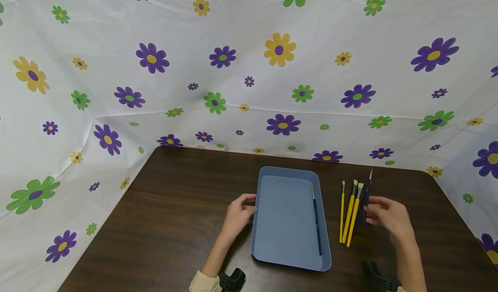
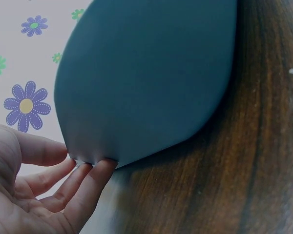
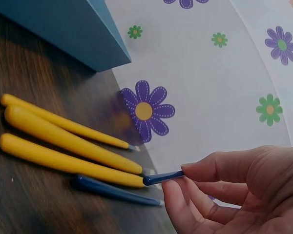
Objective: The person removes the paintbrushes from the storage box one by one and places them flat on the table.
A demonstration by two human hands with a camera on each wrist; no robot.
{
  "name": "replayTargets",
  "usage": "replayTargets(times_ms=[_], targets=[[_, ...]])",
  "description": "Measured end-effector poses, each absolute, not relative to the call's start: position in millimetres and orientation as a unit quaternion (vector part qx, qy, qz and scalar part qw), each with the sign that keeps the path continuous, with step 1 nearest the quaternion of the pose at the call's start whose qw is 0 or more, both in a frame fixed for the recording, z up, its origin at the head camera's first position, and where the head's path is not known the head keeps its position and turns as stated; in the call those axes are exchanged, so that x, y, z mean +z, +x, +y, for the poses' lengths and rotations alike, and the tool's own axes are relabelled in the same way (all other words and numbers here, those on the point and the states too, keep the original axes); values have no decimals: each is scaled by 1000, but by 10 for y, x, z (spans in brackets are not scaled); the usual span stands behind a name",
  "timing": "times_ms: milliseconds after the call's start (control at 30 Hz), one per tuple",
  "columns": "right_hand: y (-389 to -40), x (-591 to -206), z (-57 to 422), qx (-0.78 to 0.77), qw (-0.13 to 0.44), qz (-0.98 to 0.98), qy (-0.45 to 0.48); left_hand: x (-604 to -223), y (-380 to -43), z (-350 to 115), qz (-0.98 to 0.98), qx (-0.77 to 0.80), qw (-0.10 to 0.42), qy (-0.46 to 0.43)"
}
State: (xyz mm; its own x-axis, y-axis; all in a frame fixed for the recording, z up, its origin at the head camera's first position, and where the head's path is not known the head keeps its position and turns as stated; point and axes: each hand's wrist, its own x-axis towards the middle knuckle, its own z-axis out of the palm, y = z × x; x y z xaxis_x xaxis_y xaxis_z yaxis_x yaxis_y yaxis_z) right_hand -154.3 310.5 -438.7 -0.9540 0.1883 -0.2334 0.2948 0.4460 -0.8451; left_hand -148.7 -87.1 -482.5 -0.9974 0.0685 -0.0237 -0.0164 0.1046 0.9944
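A blue-grey tray [image 1: 285, 223] lies on the table. On its right side lies one blue paintbrush [image 1: 317, 227] with a light-brown tip. My left hand [image 1: 238, 214] holds the tray's left rim, thumb and fingertips against the edge in the left wrist view. To the right of the tray, my right hand [image 1: 389, 218] pinches a dark blue paintbrush [image 3: 162, 178] between thumb and fingers. Beside that hand lie several yellow paintbrushes [image 1: 352, 214], bristles away from me. Another dark blue paintbrush [image 3: 115, 191] rests on the wood close to them.
The dark brown wooden table [image 1: 175, 223] has rounded far corners. Behind it and along its sides hangs a white sheet [image 1: 233, 20] with purple, green and yellow flowers. Black wrist mounts [image 1: 232, 279] sit on both forearms.
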Motion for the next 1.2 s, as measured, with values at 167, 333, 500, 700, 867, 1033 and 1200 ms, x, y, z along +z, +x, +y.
replayTargets(times_ms=[167,333,500,700,867,1033,1200], targets=[[-1552,-4414,3149,-500,53,850,157,-4826,-1487,-874,742,670,34,19],[-1549,-4465,3190,-493,50,853,164,-4822,-1482,-878,740,672,35,21],[-1548,-4517,3209,-489,48,855,169,-4829,-1487,-878,738,673,33,23],[-1540,-4578,3218,-458,44,871,172,-4870,-1506,-873,740,671,37,19],[-1541,-4621,3230,-436,57,884,159,-4878,-1509,-873,740,671,39,19],[-1553,-4627,3218,-420,61,892,158,-4844,-1488,-877,740,671,37,20],[-1559,-4628,3205,-407,60,898,158,-4842,-1483,-880,739,673,36,22]])
